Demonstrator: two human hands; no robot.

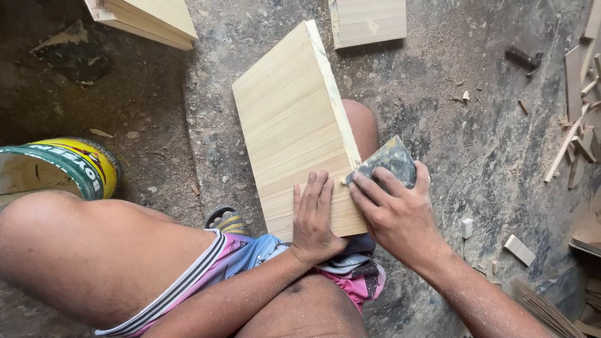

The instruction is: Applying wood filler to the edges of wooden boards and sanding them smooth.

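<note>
So your left hand is lying flat, fingers straight and together, on the near end of the board, which rests tilted across your knee. Your right hand has its fingers curled around a grey piece of sandpaper, pressed against the board's right edge just beside the left hand. There's a yellow can off to your left, sawdust all over the floor, and wood scraps piled to the right.

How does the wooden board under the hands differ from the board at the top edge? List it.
The board under the hands is tilted against a knee, held flat by the left hand; the top-edge board lies untouched on the floor, cropped. The right hand presses sandpaper on the first. Both are pale wood.
</note>
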